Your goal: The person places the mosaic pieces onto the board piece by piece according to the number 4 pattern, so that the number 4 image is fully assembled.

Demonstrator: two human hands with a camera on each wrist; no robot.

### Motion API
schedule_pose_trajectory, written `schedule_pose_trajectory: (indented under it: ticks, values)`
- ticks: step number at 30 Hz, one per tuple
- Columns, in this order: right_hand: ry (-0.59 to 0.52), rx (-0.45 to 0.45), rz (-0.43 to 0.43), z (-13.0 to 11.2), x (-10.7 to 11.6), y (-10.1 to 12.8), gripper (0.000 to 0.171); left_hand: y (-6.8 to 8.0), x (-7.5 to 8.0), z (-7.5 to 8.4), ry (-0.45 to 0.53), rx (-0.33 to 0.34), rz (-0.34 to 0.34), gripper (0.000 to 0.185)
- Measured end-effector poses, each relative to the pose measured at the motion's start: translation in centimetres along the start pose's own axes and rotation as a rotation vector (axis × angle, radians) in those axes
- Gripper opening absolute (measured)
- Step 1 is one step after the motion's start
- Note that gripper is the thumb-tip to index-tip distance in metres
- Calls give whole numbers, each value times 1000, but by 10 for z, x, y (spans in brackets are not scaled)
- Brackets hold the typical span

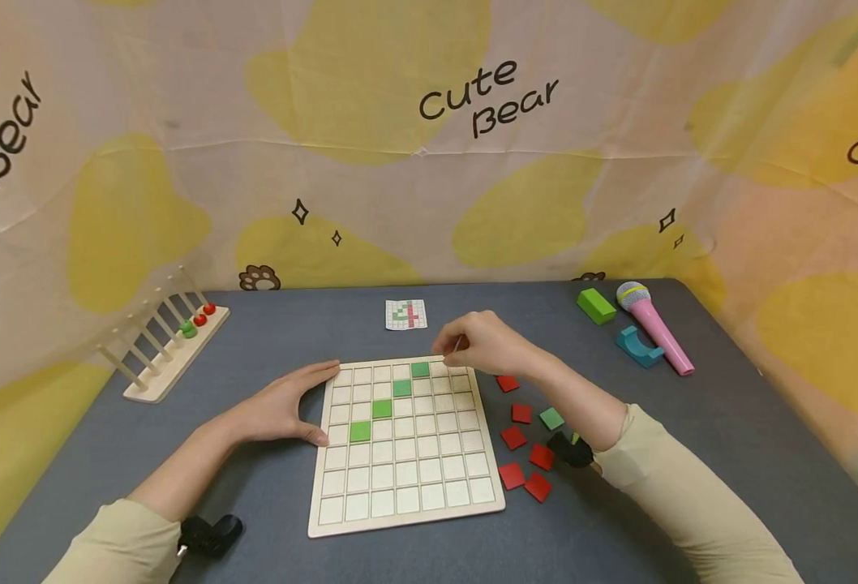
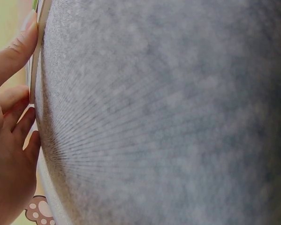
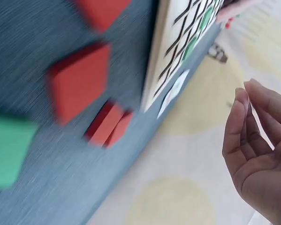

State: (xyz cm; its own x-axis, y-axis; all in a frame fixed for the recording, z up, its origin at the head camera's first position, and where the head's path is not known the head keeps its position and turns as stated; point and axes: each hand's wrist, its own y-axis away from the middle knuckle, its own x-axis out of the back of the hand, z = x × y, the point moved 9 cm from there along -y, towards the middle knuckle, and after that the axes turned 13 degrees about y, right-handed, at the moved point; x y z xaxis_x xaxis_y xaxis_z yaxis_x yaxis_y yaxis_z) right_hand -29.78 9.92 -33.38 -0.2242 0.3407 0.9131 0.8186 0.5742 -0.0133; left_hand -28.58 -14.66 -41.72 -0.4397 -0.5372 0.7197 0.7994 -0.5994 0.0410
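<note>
Nearest the viewer, two forearms in pale beige sleeves reach forward over a dark grey-blue surface (image 1: 268, 503). Between them lies a light wooden grid board (image 1: 404, 442) of small square cells. Three green tiles (image 1: 381, 409) sit in it on a diagonal rising toward the far right, the highest in the far row.

The left hand (image 1: 283, 405) rests flat on the surface against the board's left edge, fingers straight and together, thumb touching the near part of that edge. The left wrist view shows those fingertips pressed along the thin board rim; it holds nothing.

To the right of the board, loose tiles lie scattered on the surface: several red tiles (image 1: 525, 454) and one loose green tile (image 1: 551, 418) among them. The right forearm passes over this scatter.

The right hand (image 1: 483, 345) hovers over the board's far right corner, just beside the highest green tile. Its fingers are loosely curled with thumb and fingertips drawn near each other; whether they pinch anything cannot be told.

Farther back, a small pattern card (image 1: 405, 315) lies beyond the board. At far left stands a wooden peg rack (image 1: 162, 353) with red and green beads. At far right lie a green block (image 1: 595, 306), a teal arch block (image 1: 639, 346) and a pink toy microphone (image 1: 655, 326).
</note>
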Motion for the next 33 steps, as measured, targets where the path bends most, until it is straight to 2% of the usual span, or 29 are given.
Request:
schedule_pose_trajectory:
  ticks: [8, 16, 21, 26, 33]
  values:
    - [-3, -38, -14, 42, 10, 29, 18, 0, 0, -1, -3, 2, 6, 110]
    - [-17, -75, -70, 79, 5, 56, 19, 0, 0, -1, -1, 1, 5, 110]
    - [-39, -68, -131, 95, -2, 70, 14, 0, 0, -2, -3, 2, 5, 111]
    - [-60, -76, -232, 107, -11, 81, 15, 0, 0, -3, -4, 4, 6, 112]
    - [-124, -49, -311, 111, -19, 89, 18, 0, 0, -2, -5, 1, 8, 112]
